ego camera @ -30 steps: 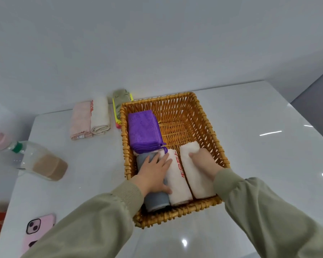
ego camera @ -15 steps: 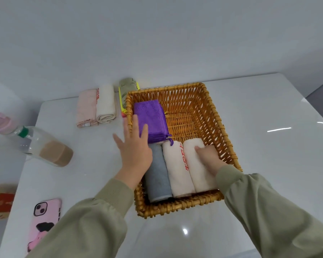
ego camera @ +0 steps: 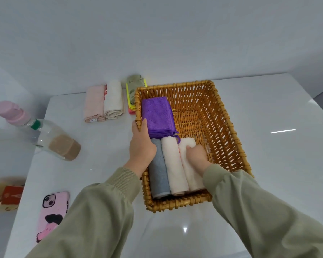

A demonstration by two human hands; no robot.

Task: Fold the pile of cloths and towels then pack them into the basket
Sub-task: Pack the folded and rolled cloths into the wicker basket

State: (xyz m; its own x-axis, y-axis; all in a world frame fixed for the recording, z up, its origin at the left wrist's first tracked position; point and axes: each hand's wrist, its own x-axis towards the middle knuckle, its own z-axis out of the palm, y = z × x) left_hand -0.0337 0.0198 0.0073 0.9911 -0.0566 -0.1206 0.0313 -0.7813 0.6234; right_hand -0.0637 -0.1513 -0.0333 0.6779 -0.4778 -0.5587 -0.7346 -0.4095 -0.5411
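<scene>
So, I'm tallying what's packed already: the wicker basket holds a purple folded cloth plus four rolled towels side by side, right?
Not quite: three rolled towels, not four. The head view shows a grey towel, a cream towel and a white towel side by side in the wicker basket, plus the purple folded cloth.

1 head view, close, facing forward-down over basket (ego camera: 229,127) on table (ego camera: 101,164).

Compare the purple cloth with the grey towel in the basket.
The purple cloth is folded flat; the grey towel is rolled. The purple cloth lies toward the far end of the basket, the grey towel at the near end, partly hidden by the left hand. Both lie along its left wall.
</scene>
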